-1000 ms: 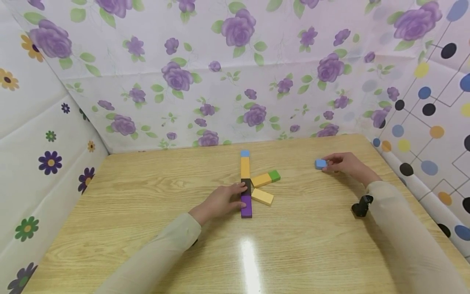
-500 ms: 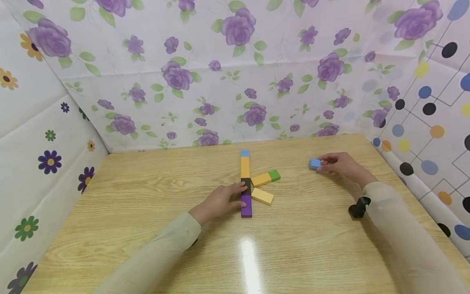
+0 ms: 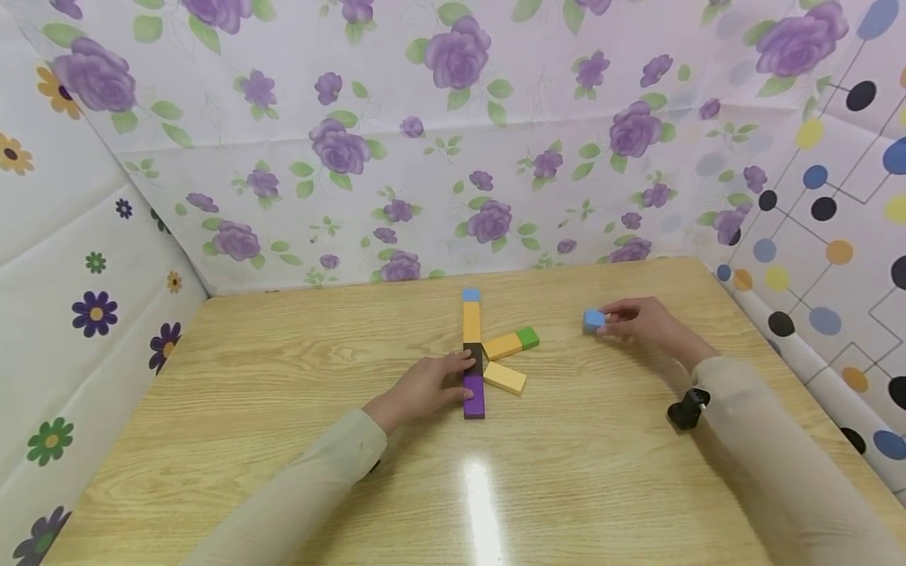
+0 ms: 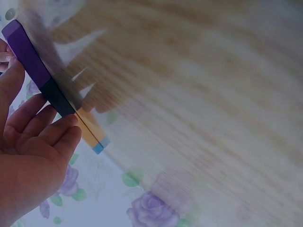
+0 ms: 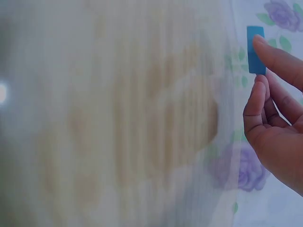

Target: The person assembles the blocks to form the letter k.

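Note:
A straight row of blocks lies on the table: a small blue block (image 3: 471, 295) at the far end, then an orange block (image 3: 471, 322), a black block (image 3: 473, 358) and a purple block (image 3: 474, 401). My left hand (image 3: 419, 389) rests against the row's left side, fingertips at the black block and thumb at the purple block (image 4: 28, 52). To the right, my right hand (image 3: 644, 322) pinches another small blue block (image 3: 593, 320) between thumb and fingers. In the right wrist view, the thumb lies across this blue block (image 5: 254, 59).
Right of the row, an orange block (image 3: 503, 346) and a green block (image 3: 528, 338) lie end to end at a slant. Nearer lies a pale yellow block (image 3: 506, 378). Patterned cloth (image 3: 396, 157) surrounds the wooden table (image 3: 283, 354) at the back and sides.
My right hand has moved left with the blue block, closer to the row. The left hand and the blocks beside it have stayed put.

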`<state>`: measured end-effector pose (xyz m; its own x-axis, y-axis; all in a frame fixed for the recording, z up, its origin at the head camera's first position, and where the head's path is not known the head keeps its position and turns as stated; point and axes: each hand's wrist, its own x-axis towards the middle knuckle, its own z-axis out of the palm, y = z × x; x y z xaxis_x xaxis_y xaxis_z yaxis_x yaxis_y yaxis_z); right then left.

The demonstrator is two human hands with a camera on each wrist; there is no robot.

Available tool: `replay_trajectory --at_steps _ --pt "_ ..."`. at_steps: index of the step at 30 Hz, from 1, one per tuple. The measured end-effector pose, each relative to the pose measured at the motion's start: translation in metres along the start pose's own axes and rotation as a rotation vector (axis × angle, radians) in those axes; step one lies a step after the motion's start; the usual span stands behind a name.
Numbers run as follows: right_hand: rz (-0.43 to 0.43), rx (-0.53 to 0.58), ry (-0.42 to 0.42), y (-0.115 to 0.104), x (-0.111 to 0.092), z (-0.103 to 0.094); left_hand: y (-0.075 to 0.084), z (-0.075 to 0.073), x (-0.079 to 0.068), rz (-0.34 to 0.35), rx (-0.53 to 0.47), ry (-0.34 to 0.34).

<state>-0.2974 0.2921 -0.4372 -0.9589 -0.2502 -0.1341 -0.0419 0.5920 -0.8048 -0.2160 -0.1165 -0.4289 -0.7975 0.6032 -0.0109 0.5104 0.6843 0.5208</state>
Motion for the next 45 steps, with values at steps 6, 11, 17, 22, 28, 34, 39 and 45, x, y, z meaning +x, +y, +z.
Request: replay_trajectory --at_steps 6,11,17,22,28,34,39,45 --pt "0.011 0.018 0.022 -0.007 -0.003 0.013 0.000 -0.001 -0.001 0.004 -0.005 -0.002" --pt "-0.004 0.027 0.024 -0.018 -0.009 0.023 0.000 -0.001 -0.001 0.003 0.006 -0.002" --pt "0.005 0.052 0.001 -0.030 -0.014 0.035 0.001 -0.001 -0.001 -0.002 0.000 -0.003" --pt "0.001 0.098 -0.029 -0.040 -0.020 0.043 0.000 -0.001 -0.001 -0.004 0.003 -0.005" --pt "0.009 0.110 -0.039 -0.046 -0.026 0.055 -0.001 0.001 -0.001 -0.004 0.003 -0.006" --pt "-0.004 0.113 -0.065 -0.052 -0.031 0.065 -0.001 0.001 -0.001 -0.004 -0.003 -0.004" --pt "-0.001 0.124 -0.089 -0.054 -0.033 0.072 -0.001 0.001 -0.001 -0.004 -0.001 -0.003" --pt "-0.008 0.121 -0.098 -0.058 -0.036 0.082 -0.002 0.001 -0.001 -0.001 0.001 0.002"
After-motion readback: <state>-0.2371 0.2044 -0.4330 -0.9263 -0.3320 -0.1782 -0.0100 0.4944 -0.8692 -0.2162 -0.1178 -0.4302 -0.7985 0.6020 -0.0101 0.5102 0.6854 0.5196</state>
